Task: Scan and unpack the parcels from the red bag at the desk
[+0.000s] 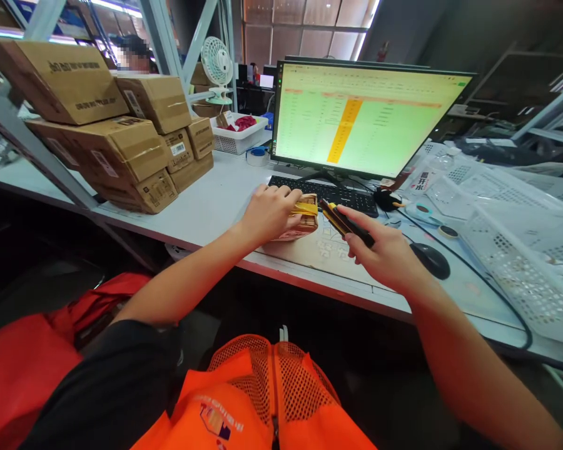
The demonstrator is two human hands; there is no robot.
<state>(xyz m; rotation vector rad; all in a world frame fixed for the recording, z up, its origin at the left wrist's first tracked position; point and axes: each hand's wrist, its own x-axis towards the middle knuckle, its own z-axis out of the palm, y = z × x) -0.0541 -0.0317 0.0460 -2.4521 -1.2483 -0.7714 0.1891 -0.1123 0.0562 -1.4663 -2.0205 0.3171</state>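
My left hand (271,211) is closed over the top of a small cardboard box (296,231) near the desk's front edge. Yellow tape (306,208) runs across the box's right end, beside my fingers. In my right hand (380,245) is a black and yellow utility knife (343,224), its tip pointing up and left toward the taped end. A narrow gap seems to separate the knife tip from the box. Beneath both lies a cardboard sheet (328,262) on the desk top.
A monitor (356,119) stands behind the keyboard (351,199). At the left, several cardboard boxes (117,144) are stacked by a metal post. A mouse (430,260), a cable and white plastic baskets (520,250) occupy the right side. A small fan (217,62) stands behind a white basket (237,142).
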